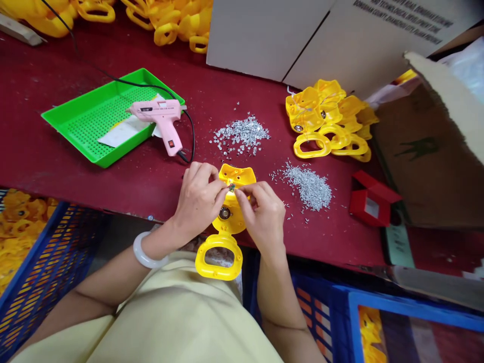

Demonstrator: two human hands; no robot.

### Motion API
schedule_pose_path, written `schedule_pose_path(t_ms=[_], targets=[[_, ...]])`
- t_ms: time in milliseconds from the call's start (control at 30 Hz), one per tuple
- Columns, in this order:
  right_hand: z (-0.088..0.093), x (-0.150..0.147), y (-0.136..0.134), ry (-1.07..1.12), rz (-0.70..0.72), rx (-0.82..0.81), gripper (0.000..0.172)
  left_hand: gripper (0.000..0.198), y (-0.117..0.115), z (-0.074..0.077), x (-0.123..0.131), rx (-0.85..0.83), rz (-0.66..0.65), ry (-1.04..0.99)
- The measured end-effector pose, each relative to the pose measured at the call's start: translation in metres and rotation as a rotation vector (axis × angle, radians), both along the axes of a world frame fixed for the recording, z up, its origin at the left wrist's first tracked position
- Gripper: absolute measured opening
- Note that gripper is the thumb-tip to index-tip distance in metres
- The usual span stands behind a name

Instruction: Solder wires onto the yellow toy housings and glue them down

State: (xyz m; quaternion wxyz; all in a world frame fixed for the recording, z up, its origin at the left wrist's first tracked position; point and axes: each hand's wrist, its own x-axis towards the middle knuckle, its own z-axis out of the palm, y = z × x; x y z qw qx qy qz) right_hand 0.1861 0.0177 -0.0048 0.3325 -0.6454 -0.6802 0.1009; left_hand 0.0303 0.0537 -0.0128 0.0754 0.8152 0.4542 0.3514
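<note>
A yellow plastic shell (236, 219) with a ring handle lies at the table's front edge, its handle jutting out over my lap. A round metal-coloured part sits inside it. My left hand (200, 194) pinches a small green circuit board (231, 187) from the left, above the shell's upper part. From the right, my right hand (262, 209) has its thumb and fingertips closed at the same board. Fingertips of both hands nearly meet there.
Beyond my hands are silver pieces (244, 132), and small screws (312, 189) lie to the right. A pink glue gun (164, 118) rests on a green tray (71, 121). More yellow shells (325, 113), a red box (370, 204) and cartons (264, 35) stand around; blue crates (71, 242) flank me.
</note>
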Motion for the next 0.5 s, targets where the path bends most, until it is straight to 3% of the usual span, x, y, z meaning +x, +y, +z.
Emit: schedule_pose_path(t_ms=[233, 300, 400, 500], targets=[[-0.009, -0.004, 0.003, 0.047, 0.03, -0.018, 0.018, 0.015, 0.0, 0.004, 0.0, -0.005, -0.025, 0.072], [-0.005, -0.002, 0.003, -0.015, 0.045, -0.038, 0.018, 0.025, 0.002, 0.004, -0.002, 0.056, -0.096, 0.114], [0.006, -0.001, 0.002, -0.133, 0.065, -0.077, 0.017, 0.036, 0.011, -0.005, -0.005, 0.154, -0.287, 0.1], [0.013, -0.001, 0.006, -0.219, 0.019, -0.028, 0.013, 0.026, 0.03, -0.02, -0.004, 0.258, -0.313, 0.066]])
